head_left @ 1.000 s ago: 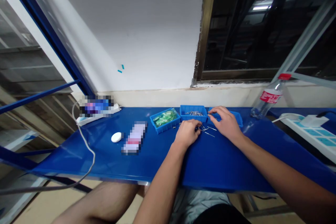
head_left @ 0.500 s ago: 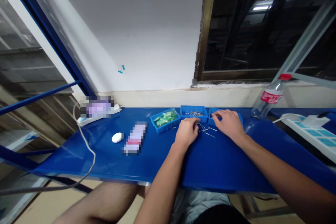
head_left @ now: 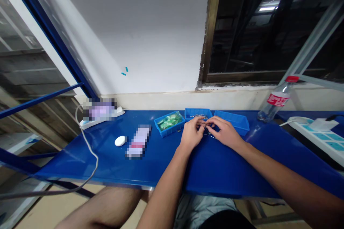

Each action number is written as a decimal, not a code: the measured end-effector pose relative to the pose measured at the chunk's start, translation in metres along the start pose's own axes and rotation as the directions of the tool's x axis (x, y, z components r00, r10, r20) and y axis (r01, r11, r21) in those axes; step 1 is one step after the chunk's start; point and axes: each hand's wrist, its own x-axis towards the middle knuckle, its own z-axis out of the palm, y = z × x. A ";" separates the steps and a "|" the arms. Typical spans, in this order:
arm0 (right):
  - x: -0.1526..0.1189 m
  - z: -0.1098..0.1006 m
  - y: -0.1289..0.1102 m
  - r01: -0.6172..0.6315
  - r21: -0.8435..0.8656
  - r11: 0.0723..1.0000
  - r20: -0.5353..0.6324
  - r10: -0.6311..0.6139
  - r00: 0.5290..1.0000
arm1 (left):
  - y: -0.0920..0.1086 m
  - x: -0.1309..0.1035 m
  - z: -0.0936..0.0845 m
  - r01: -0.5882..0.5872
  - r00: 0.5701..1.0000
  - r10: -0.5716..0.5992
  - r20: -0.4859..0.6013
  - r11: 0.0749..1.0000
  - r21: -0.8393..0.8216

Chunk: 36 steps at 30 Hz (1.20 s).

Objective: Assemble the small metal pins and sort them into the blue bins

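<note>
My left hand (head_left: 191,131) and my right hand (head_left: 224,132) meet fingertip to fingertip over the table, in front of the middle blue bin (head_left: 198,111). The fingers of both are bent and closed; whatever they pinch is too small or hidden to name. Thin metal pins (head_left: 212,136) lie on the table under the right fingers, partly covered. More small metal pieces (head_left: 200,116) show inside the middle bin. The right blue bin (head_left: 232,120) stands just behind my right hand. Left of my left hand is a tilted blue bin (head_left: 172,131) with green-and-clear small packets (head_left: 169,121).
A blurred-out flat object (head_left: 138,141) and a round white object (head_left: 119,141) lie on the blue table (head_left: 161,164) at the left. A plastic bottle with a red cap (head_left: 278,98) leans at the back right, near a white power strip (head_left: 319,139). A grey cable (head_left: 94,157) hangs over the left edge.
My right hand has moved left and down from the right bin to my left hand, uncovering that bin. My left hand has stayed nearly in place.
</note>
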 end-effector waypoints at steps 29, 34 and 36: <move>-0.001 0.003 0.001 -0.251 0.149 0.957 -0.016 0.256 0.967 | -0.002 0.000 -0.004 0.103 0.987 -0.112 0.118 0.992 0.077; -0.004 0.008 0.008 -0.326 0.225 0.918 0.048 0.324 0.945 | -0.004 0.001 -0.002 0.109 0.989 -0.116 0.089 0.991 0.083; -0.005 0.009 0.008 -0.347 0.250 0.904 0.064 0.342 0.938 | -0.005 0.001 -0.002 0.098 0.991 -0.106 0.084 0.991 0.092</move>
